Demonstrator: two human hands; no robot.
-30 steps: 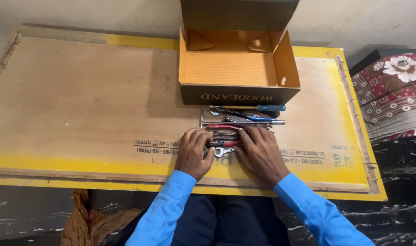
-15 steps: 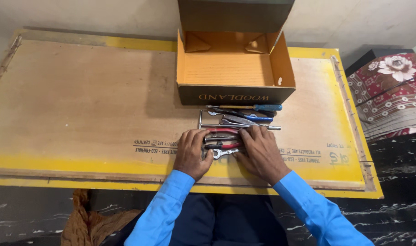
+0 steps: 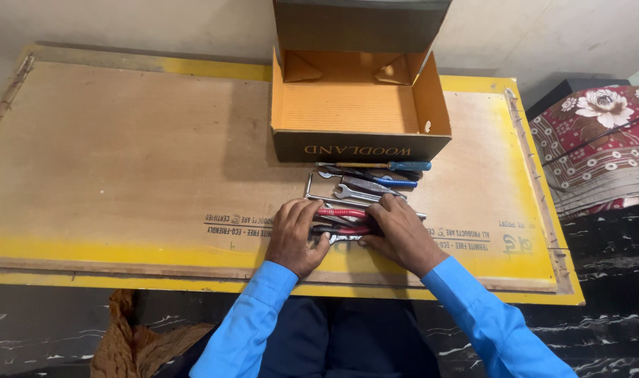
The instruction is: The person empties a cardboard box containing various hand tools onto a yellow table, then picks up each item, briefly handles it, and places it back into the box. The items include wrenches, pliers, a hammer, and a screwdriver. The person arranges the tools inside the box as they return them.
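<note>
Two hands bunching loose hand tools: slip and pinch hazards noted

Both hands rest on a small heap of tools lying on the plywood-topped desk [image 3: 123,140], just in front of an open cardboard box [image 3: 358,105] whose lid stands upright behind it.

Risk, as judged from this view: the heap is a mix of smooth steel and rubber-sleeved handles lying at different angles. Squeezed from both sides, a piece could slide out of the bunch, skid on the flat board or drop over the near edge. Fingers could also be pinched between steel shafts, since several tools cross one another.

Left hand [image 3: 293,238]: fingers curled and pressed together, tips bearing on the left ends of the red-handled pliers [image 3: 340,212] and the tools beneath. A true grip cannot be told; it reads as pushing contact.

Right hand [image 3: 401,234]: fingers bent over the right side of the same bunch, covering it; whether they enclose a tool cannot be told. An open-ended spanner [image 3: 344,239] shows between the two hands.

Apart from the bunch, nearer the box, lie another spanner [image 3: 361,189] and a blue-handled screwdriver [image 3: 379,166], both untouched.
</note>
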